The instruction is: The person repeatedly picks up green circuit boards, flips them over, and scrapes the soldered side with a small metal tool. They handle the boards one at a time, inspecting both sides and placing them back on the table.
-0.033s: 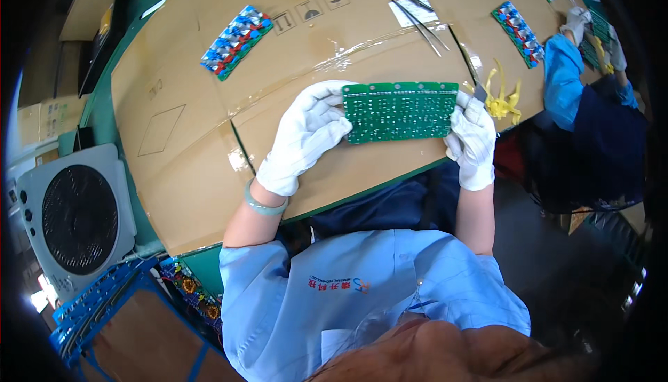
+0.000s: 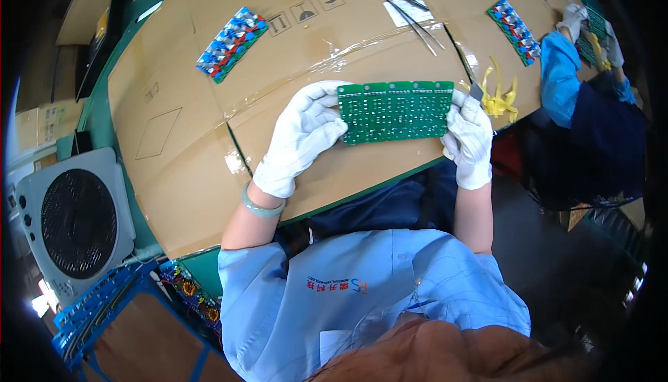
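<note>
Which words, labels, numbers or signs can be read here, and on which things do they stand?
Blue shirt: red lettering beside a logo, left unquoted.
Cardboard sheet: three framed signs, the leftmost with upward arrows.
White paper slip: any print too small to read.
Green circuit board: likewise.

Circuit board (image 2: 395, 112) between left hand (image 2: 300, 138) and right hand (image 2: 471, 138), tweezers (image 2: 398, 12) behind, fan (image 2: 80, 222) far left

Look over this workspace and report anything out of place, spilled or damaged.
One oddity: a tangle of yellow strips lies loose just right of the right hand, its jumbled shape looking untidy. I see no spill, and the green circuit board, gripped also by the left hand, shows no obvious damage.
</note>
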Action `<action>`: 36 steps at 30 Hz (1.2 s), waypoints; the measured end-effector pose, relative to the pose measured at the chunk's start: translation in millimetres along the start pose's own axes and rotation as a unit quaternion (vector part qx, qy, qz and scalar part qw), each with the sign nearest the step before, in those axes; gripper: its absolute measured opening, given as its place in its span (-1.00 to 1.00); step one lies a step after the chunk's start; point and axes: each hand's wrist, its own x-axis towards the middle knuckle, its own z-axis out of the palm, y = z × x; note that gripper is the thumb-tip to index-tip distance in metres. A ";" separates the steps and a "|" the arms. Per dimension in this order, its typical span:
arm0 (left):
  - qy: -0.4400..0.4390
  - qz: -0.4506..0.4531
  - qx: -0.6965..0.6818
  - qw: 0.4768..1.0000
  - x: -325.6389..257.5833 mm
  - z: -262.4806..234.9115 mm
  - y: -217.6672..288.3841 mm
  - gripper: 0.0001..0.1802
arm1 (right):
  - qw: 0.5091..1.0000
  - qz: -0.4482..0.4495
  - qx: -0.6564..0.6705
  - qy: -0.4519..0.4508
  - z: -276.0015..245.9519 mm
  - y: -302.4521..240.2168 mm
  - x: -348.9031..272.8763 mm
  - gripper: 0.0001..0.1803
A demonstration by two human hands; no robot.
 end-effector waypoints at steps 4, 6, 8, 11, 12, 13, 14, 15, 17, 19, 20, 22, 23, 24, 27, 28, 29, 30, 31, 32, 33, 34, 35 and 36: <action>-0.002 -0.052 -0.040 0.998 3.5 1.0 4.7 -0.37 | 1.000 0.001 0.000 -0.007 1.8 -1.9 -1.0 -0.49; 0.016 -0.052 -0.033 0.998 1.7 -0.6 -0.2 -0.38 | 1.000 0.012 0.007 -0.005 0.1 -2.8 0.5 -0.49; 0.027 -0.056 -0.027 0.998 1.2 0.1 -1.2 -0.38 | 1.000 0.021 0.010 0.006 1.3 -4.4 -0.9 -0.51; 0.030 -0.068 -0.024 0.997 2.0 1.6 2.4 -0.39 | 0.999 0.022 0.024 -0.011 -0.6 -4.7 -0.7 -0.53; 0.031 -0.076 -0.027 0.996 1.5 1.1 2.8 -0.39 | 0.998 0.008 0.049 -0.032 -2.0 -3.0 -0.2 -0.57; 0.031 -0.083 -0.030 0.996 1.6 0.7 3.2 -0.40 | 0.997 0.008 0.063 -0.043 -6.0 0.5 1.0 -0.59; 0.035 -0.085 -0.037 0.995 1.6 0.4 3.0 -0.40 | 0.996 0.008 0.076 -0.054 -10.3 4.8 2.3 -0.61; 0.039 -0.087 -0.043 0.995 1.6 0.3 2.5 -0.40 | 0.994 0.008 0.089 -0.064 -14.0 6.5 2.5 -0.63; 0.043 -0.088 -0.049 0.994 0.8 -1.6 0.0 -0.40 | 0.996 0.015 0.071 -0.057 -12.1 3.7 1.6 -0.67; 0.041 -0.087 -0.048 0.994 0.9 -2.8 -2.6 -0.40 | 0.997 0.019 0.060 -0.054 -11.0 1.5 1.1 -0.68; 0.035 -0.081 -0.040 0.995 1.7 -1.4 -2.4 -0.40 | 0.996 0.025 0.069 -0.048 -11.5 2.4 1.8 -0.67; 0.026 -0.067 -0.023 0.997 2.8 0.6 -0.6 -0.41 | 0.998 0.023 0.055 -0.038 -10.9 2.5 1.4 -0.61; 0.026 -0.055 -0.020 0.998 3.0 1.4 -1.7 -0.41 | 0.998 0.023 0.048 -0.034 -10.4 2.5 1.4 -0.58; 0.027 -0.043 -0.018 0.999 3.4 2.7 -3.9 -0.41 | 0.998 0.013 0.056 -0.040 -9.9 1.5 1.0 -0.55; 0.025 -0.038 -0.016 0.999 3.7 2.8 -1.9 -0.41 | 0.996 -0.007 0.068 -0.049 -6.4 0.4 0.6 -0.44; 0.026 -0.042 -0.016 0.999 2.4 1.8 0.1 -0.41 | 0.997 -0.007 0.066 -0.047 -3.5 2.5 1.9 -0.41; 0.029 -0.042 -0.020 0.999 1.1 0.0 -1.5 -0.40 | 0.997 -0.005 0.057 -0.043 -1.3 3.1 2.4 -0.40; 0.032 -0.042 -0.025 0.998 0.2 -1.7 -5.7 -0.40 | 0.998 -0.004 0.048 -0.036 0.1 3.0 1.6 -0.38; 0.039 -0.044 -0.025 0.998 -1.3 -2.5 -4.5 -0.39 | 0.999 0.002 0.037 -0.029 1.1 2.3 -0.7 -0.38; 0.033 -0.045 -0.033 0.998 -1.0 -1.5 -3.5 -0.40 | 0.999 0.008 0.027 -0.023 2.8 0.1 -1.2 -0.38; 0.028 -0.046 -0.042 0.998 0.8 1.5 -2.5 -0.40 | 0.999 0.005 0.039 -0.029 5.0 -4.0 0.0 -0.41; 0.016 -0.048 -0.052 0.997 2.5 3.2 -0.9 -0.40 | 0.999 -0.024 0.027 -0.021 -0.5 1.2 1.5 -0.42; 0.016 -0.053 -0.055 0.997 0.6 1.1 1.3 -0.41 | 0.999 -0.032 0.017 -0.016 -5.4 4.4 0.7 -0.44; 0.015 -0.058 -0.058 0.996 -1.2 -1.3 3.8 -0.41 | 0.999 -0.038 0.012 -0.014 -7.6 10.6 1.4 -0.46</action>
